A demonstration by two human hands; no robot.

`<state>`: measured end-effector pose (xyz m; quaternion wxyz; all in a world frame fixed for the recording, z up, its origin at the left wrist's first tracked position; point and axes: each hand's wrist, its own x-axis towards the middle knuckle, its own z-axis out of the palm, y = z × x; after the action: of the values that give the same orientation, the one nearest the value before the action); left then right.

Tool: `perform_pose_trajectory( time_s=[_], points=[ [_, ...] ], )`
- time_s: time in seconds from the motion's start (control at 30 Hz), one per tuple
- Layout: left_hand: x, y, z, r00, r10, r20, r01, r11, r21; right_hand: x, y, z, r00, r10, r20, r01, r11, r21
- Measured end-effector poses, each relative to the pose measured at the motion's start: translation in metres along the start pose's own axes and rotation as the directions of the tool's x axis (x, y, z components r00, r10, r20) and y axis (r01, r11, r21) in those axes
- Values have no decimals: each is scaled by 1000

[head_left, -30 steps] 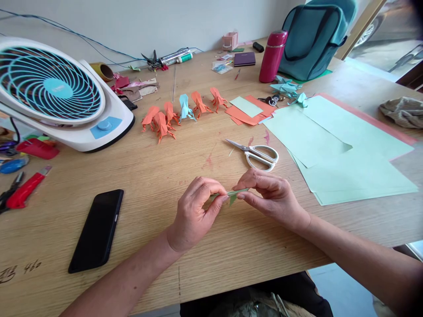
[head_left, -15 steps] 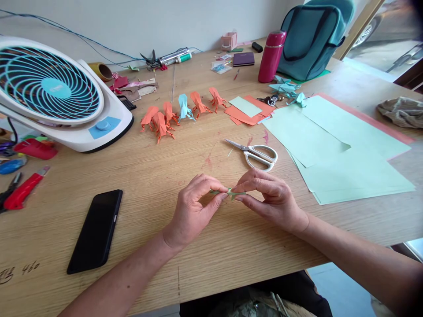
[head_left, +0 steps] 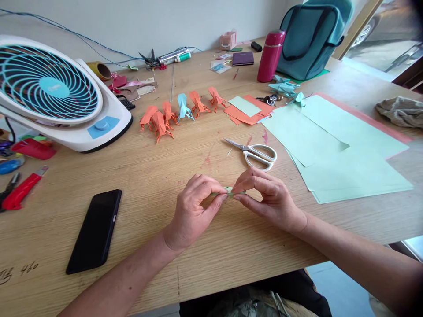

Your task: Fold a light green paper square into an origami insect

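A small piece of folded green paper (head_left: 229,190) is pinched between both hands above the near part of the table. My left hand (head_left: 197,211) grips its left part between thumb and fingertips. On the other side, my right hand (head_left: 269,198) pinches the right part the same way, and the two sets of fingertips nearly meet. Most of the paper is hidden by the fingers. White-handled scissors (head_left: 261,157) lie slightly open just beyond my right hand. Farther back stand several orange folded-paper figures (head_left: 161,126) and a light blue one (head_left: 183,107).
A black phone (head_left: 94,231) lies at the left, near a white fan (head_left: 112,125). Light green paper sheets (head_left: 357,171) spread over the right side. Orange paper pieces (head_left: 241,115), keys (head_left: 270,100), a pink bottle (head_left: 271,57) and a teal bag (head_left: 307,44) sit farther back.
The fingertips have shifted slightly on the folded green paper, and a bit more of it shows between them. Both hands keep their pinch in nearly the same place.
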<state>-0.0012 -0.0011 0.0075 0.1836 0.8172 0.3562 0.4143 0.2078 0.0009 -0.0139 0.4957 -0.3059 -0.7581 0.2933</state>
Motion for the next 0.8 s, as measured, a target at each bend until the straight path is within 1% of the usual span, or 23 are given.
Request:
perform_pose_trajectory(
  time_s=[0.23,0.53,0.63,0.73,0.8],
  points=[
    [1,2,0,999,31,-11,-31,999,21,0,-2,1,1000,-20,-12,21,1000,21],
    [0,-1,1,998,53,-20,-53,998,24,-1,-1,1,999,-16,-30,17,999,51],
    [-1,-1,0,996,89,-17,-87,991,103,-1,-3,2,1000,-6,-9,6,1000,30],
    [-2,-1,0,984,176,10,-174,960,218,-1,-5,5,1000,-17,6,17,999,-33],
    [-2,-1,0,980,197,25,-197,952,236,-2,-7,6,1000,-25,2,25,998,-63]
  ],
)
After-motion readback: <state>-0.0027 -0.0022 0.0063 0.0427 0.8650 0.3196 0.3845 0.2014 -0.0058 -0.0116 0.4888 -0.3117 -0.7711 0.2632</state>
